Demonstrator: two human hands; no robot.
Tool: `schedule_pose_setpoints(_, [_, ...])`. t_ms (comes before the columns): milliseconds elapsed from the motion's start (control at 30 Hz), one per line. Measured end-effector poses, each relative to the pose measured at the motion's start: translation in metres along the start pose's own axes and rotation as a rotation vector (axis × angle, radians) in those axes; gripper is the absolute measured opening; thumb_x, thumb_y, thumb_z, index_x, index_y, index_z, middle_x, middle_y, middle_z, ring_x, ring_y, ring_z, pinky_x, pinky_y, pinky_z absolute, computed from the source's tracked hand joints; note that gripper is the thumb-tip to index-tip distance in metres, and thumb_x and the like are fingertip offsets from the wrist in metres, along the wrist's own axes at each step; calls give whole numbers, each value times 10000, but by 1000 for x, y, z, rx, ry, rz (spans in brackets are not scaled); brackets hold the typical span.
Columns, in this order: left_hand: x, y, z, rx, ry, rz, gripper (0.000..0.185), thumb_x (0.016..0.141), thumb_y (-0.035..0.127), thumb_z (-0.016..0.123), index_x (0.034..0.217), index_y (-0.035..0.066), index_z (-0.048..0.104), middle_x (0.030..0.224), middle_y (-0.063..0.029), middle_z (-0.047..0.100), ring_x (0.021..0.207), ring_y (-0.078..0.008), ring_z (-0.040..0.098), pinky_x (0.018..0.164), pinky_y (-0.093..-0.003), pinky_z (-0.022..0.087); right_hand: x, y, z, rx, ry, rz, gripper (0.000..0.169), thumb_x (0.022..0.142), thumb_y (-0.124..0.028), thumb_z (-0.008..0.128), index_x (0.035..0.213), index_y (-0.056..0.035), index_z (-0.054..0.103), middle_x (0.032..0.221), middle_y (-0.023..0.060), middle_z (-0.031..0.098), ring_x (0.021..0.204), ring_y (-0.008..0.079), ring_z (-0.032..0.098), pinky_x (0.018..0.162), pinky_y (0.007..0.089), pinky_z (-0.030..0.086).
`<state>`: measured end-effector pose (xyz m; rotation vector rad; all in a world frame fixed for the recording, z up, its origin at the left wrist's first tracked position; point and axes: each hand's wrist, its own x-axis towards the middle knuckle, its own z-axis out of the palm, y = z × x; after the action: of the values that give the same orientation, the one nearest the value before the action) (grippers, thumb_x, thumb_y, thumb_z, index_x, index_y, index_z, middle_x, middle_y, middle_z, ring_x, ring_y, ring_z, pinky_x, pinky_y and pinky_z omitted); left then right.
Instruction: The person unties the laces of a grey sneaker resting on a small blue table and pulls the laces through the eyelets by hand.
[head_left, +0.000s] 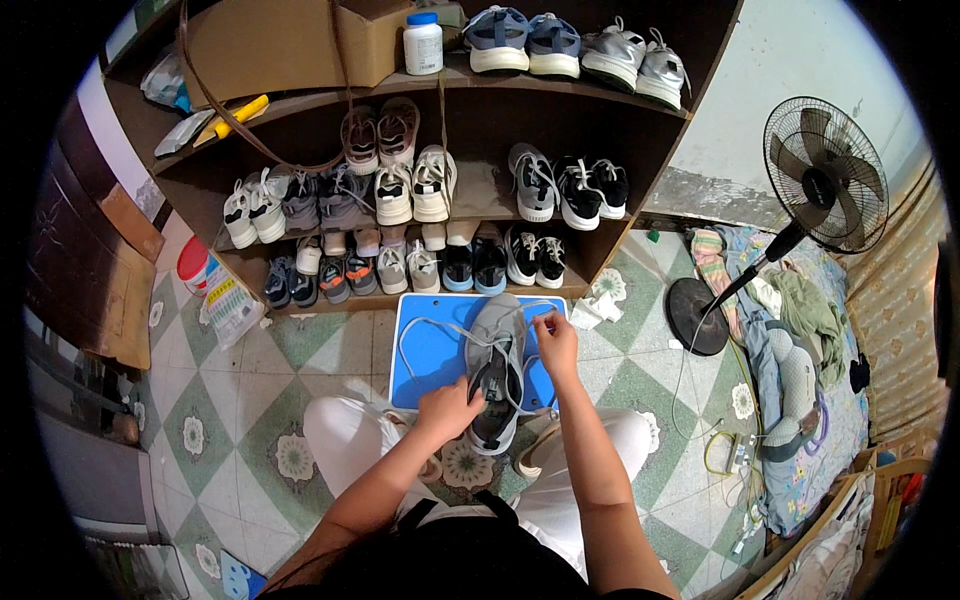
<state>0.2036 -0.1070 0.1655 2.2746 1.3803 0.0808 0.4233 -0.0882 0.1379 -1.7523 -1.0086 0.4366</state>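
A grey sneaker (496, 330) lies sole down on a blue board with a white rim (435, 367), its heel reaching past the board's near edge. Loose grey shoelaces (442, 322) run through its eyelets, one loop spreading left over the board. My left hand (452, 409) is at the left side of the shoe's opening, fingers on the collar. To the right of the toe, my right hand (555, 337) pinches a part of the lace between thumb and fingers.
A dark wooden shelf (480, 187) with several pairs of shoes stands just beyond the board. A crumpled white tissue (598, 309) lies right of the board. Farther right are a standing fan (817, 180), cables and bedding (810, 465). A red-lidded tub (193, 262) and a plastic bag (231, 304) stand left.
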Motion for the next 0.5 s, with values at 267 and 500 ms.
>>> schedule_pose_setpoints(267, [1,-1,-1,-9,-38,-25,369,863,381,458,906,25,544,734,-184,640,710,-368,631,637,-498,479,-9,-5,2,-21,-108,20,246,815,-214,660,794,25,603,681,126,626,599,193,580,562,326,448])
schedule_pose_setpoints(500, [2,1,-2,-35,-71,-34,389,873,386,441,946,17,539,744,-192,637,719,-383,623,647,-498,473,-6,6,4,-13,-219,75,221,825,-192,651,807,24,606,680,122,627,610,171,573,580,310,449])
